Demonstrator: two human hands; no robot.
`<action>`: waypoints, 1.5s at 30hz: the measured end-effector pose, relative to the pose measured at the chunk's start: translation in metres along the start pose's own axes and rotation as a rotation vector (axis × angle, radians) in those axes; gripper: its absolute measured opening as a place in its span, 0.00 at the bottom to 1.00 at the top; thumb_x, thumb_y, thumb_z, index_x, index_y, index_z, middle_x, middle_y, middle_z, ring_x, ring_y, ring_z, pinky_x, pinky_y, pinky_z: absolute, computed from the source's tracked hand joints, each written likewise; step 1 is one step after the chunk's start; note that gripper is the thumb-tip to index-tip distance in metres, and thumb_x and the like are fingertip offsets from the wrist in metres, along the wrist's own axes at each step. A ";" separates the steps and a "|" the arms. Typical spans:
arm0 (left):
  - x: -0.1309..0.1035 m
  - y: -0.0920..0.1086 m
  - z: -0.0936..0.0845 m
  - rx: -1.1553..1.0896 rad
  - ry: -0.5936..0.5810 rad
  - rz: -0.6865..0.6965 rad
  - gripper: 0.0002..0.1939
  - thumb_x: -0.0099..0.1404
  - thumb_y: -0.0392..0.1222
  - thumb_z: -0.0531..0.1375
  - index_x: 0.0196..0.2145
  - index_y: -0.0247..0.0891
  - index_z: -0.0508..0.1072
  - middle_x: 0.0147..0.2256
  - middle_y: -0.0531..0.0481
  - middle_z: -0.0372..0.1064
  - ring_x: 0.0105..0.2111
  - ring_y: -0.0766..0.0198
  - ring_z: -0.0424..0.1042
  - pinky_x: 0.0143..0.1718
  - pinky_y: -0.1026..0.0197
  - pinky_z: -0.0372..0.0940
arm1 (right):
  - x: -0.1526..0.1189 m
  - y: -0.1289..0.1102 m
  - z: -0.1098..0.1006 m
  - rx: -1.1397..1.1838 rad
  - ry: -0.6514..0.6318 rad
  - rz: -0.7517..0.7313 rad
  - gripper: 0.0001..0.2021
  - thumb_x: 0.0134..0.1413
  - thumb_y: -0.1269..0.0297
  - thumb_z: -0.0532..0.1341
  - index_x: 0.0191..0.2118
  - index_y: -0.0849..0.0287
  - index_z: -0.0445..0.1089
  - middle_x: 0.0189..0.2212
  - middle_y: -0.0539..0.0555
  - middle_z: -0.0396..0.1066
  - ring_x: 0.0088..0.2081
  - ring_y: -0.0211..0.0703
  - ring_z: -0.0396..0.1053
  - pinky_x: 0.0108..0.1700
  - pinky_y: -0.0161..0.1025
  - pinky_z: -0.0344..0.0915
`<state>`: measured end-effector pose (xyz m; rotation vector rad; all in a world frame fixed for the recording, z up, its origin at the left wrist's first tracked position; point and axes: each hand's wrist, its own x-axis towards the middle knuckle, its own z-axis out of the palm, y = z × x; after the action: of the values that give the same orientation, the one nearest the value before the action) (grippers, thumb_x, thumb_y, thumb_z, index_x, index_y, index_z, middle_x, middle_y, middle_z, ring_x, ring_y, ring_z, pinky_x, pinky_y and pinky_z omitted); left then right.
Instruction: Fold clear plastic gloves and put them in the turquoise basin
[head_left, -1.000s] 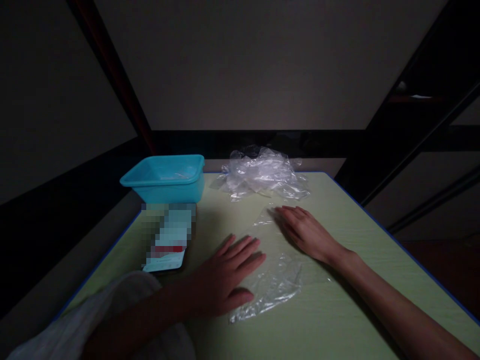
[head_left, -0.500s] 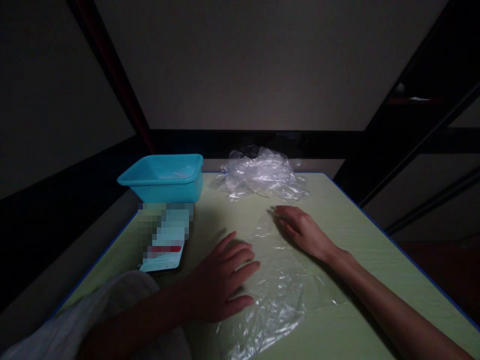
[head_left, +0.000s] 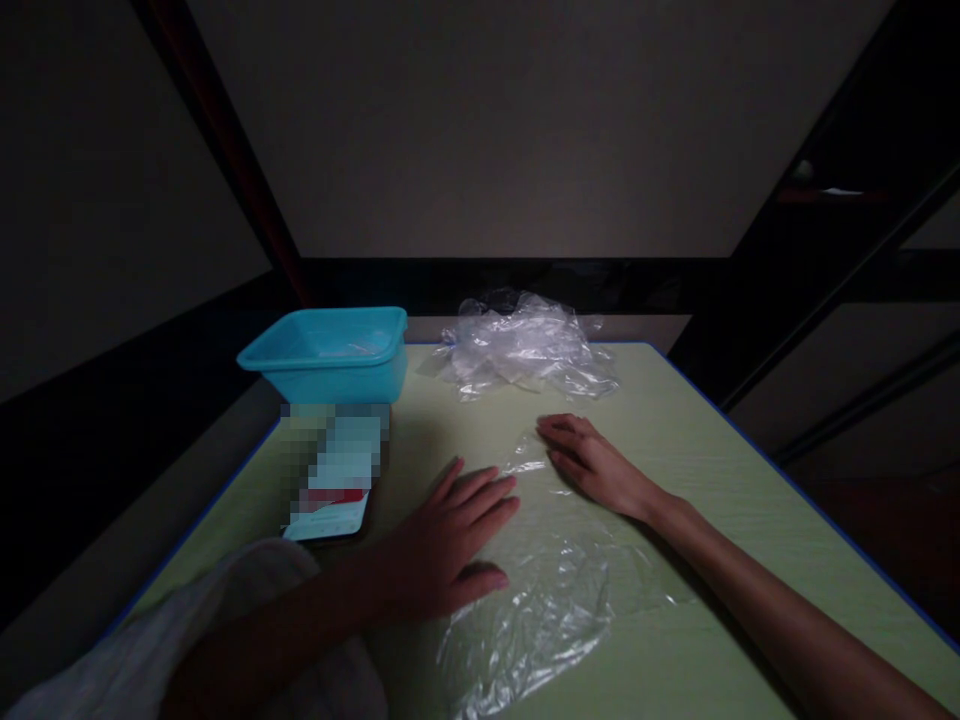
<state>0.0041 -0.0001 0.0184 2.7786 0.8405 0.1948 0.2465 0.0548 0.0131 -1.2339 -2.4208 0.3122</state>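
Note:
A thin, crinkled clear plastic bag (head_left: 540,600) lies spread on the table in front of me. Its outline is hard to trace against the tabletop. My left hand (head_left: 454,545) is palm down at the bag's left side, fingers stretched and apart, with nothing in it. At the bag's far end rests my right hand (head_left: 596,465), fingers extended and slightly bent, thumb apart from them. The fingertips are at the plastic's edge, and I see no grip on it.
A turquoise plastic basin (head_left: 334,385) stands at the table's back left, with some clear plastic inside. Nearer lies a phone (head_left: 337,520), its screen lit and partly blurred. A heap of crumpled clear plastic (head_left: 525,350) sits at the back edge of the pale green table (head_left: 742,520), before a wall.
My right hand has shifted slightly left along the far end of the plastic. The left hand's fingers have moved a little away from me, drawing closer together. The other things stay put.

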 end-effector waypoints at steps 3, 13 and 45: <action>0.000 0.000 0.000 -0.002 -0.006 -0.003 0.31 0.62 0.49 0.56 0.59 0.35 0.53 0.61 0.40 0.49 0.61 0.50 0.44 0.60 0.39 0.37 | -0.002 0.001 0.001 -0.053 -0.020 0.053 0.18 0.59 0.65 0.50 0.52 0.65 0.65 0.54 0.67 0.60 0.56 0.54 0.56 0.56 0.57 0.51; 0.000 0.000 0.002 -0.003 -0.004 -0.001 0.30 0.62 0.48 0.55 0.58 0.34 0.54 0.61 0.39 0.48 0.62 0.49 0.44 0.59 0.39 0.39 | -0.002 0.001 0.005 -0.023 -0.059 0.021 0.20 0.56 0.70 0.48 0.54 0.62 0.62 0.55 0.65 0.60 0.57 0.55 0.55 0.56 0.63 0.47; 0.001 0.002 0.002 0.044 -0.036 -0.004 0.29 0.63 0.49 0.54 0.58 0.34 0.54 0.61 0.39 0.48 0.61 0.49 0.44 0.59 0.40 0.39 | -0.016 -0.013 0.002 0.802 0.075 0.050 0.03 0.46 0.67 0.62 0.29 0.60 0.67 0.25 0.52 0.68 0.28 0.37 0.67 0.32 0.37 0.66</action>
<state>0.0062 -0.0011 0.0174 2.8121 0.8515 0.1263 0.2450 0.0342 0.0117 -0.8982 -1.8715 1.0942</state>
